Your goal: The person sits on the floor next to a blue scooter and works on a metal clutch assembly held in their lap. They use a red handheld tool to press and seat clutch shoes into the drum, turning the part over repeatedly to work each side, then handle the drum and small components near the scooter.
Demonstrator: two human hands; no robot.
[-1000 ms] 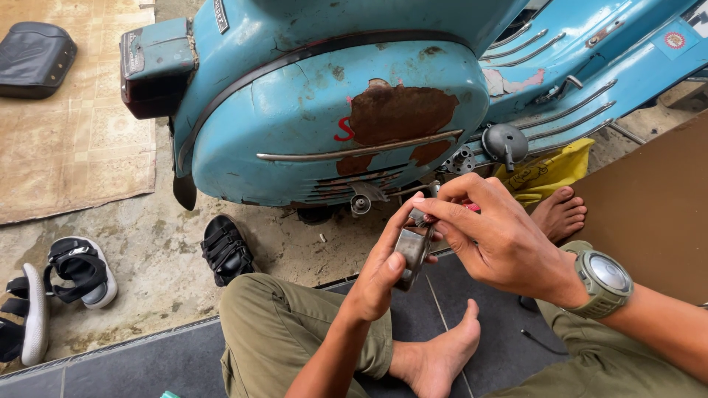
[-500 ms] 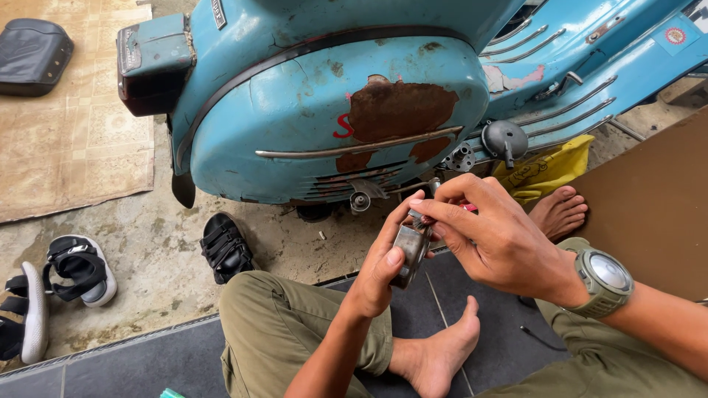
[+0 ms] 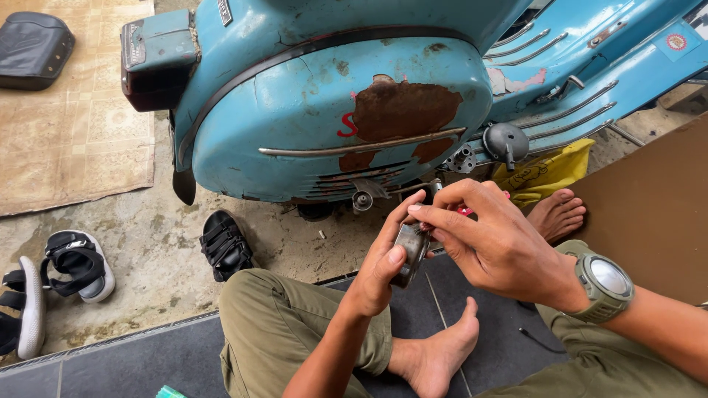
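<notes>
A: What is held by the left hand?

B: A small grey metal part is gripped there, the thumb pressed on its near face and the fingers wrapped behind it. The part is held upright above the person's lap, just in front of the scooter's underside.

A: And the right hand?

B: It is closed around the same part from the other side. The index fingertip is laid on the part's upper edge, and a small red item is seen between the fingers; what it is cannot be told. A grey-green watch is worn on that wrist.

A: How is the scooter placed?

B: It is parked just beyond the hands. Its light blue side cowl is marked by a large rust patch, with a chrome trim strip run beneath it. A round grey cap is seen below the floorboard, near a yellow cloth.

A: What is seen around the person?

B: Olive trousers are worn and 2 bare feet are shown, 1 resting on a dark mat, the other beside the yellow cloth. A black sandal is lying on the concrete just below the cowl. 2 more sandals are lying well apart at the left, and a black seat pad is resting on a tan mat.
</notes>
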